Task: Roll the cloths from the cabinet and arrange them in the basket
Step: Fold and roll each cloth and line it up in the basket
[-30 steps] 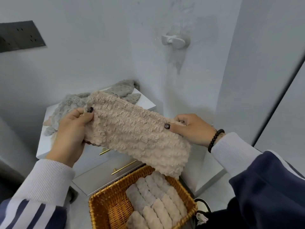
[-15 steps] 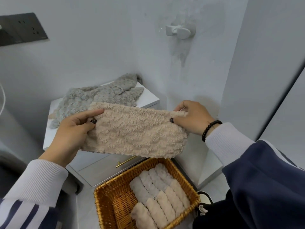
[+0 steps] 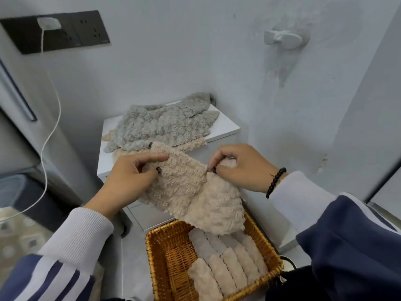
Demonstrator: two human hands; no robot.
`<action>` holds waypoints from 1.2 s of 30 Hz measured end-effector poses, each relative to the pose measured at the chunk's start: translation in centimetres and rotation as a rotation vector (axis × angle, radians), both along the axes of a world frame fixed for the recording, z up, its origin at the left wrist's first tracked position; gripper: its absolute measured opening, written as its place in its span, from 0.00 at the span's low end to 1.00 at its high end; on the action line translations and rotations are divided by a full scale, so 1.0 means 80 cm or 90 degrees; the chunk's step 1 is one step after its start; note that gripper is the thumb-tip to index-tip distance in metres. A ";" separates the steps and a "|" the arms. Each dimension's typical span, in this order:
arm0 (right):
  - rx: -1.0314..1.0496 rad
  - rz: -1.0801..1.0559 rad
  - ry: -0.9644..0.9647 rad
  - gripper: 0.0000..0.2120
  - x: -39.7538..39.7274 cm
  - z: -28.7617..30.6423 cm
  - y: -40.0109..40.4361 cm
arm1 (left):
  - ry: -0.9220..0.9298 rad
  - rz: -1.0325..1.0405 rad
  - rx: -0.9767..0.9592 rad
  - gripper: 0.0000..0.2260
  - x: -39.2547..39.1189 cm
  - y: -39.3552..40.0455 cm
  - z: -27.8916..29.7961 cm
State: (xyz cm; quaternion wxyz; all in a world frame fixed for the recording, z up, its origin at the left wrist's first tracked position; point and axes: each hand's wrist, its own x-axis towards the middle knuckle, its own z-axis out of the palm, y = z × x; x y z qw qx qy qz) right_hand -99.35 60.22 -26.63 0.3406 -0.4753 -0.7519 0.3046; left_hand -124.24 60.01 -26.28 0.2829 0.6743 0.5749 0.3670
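Hands have closed in, folding the beige cloth (image 3: 191, 192) above the basket (image 3: 165, 257); left hand (image 3: 128, 181) and right hand (image 3: 240, 168) pinch its top edge – soft, floppy, best gripped at corners; more cloths (image 3: 165, 124) wait on the cabinet (image 3: 225, 129)

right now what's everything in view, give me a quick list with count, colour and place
held cloth: one, beige, in the air above the basket, partly folded
rolled cloths: several, beige and grey, lined up in the basket's right part
basket: one, golden-brown wicker, on the floor below the hands
loose cloths: a pile, grey over beige, on top of the cabinet
cabinet: one, white, in the corner
socket panel: one, black, on the wall at upper left
charger and cable: one, white, plugged into the panel, cable hanging down
wall hook: one, white, upper right wall
bracelet: one, black beads, right wrist
left hand: pinches the cloth's left edge
right hand: pinches its right edge
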 end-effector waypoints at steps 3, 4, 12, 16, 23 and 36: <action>-0.089 0.070 0.020 0.11 -0.013 0.000 -0.002 | 0.009 -0.015 -0.016 0.18 -0.009 -0.009 -0.004; -0.128 0.091 0.030 0.14 -0.017 -0.001 -0.002 | 0.008 -0.019 -0.022 0.18 -0.012 -0.011 -0.005; -0.155 0.125 0.061 0.10 -0.055 -0.006 -0.002 | -0.057 -0.040 -0.058 0.19 -0.035 -0.029 -0.008; -0.147 0.104 0.102 0.04 -0.075 -0.001 -0.004 | -0.093 -0.077 -0.067 0.12 -0.031 -0.039 -0.006; 0.090 -0.006 0.017 0.05 -0.096 0.002 0.003 | -0.146 -0.136 -0.034 0.12 -0.029 -0.039 -0.006; 0.029 -0.010 0.086 0.13 -0.124 0.002 0.006 | -0.207 -0.118 -0.018 0.17 -0.035 -0.038 -0.012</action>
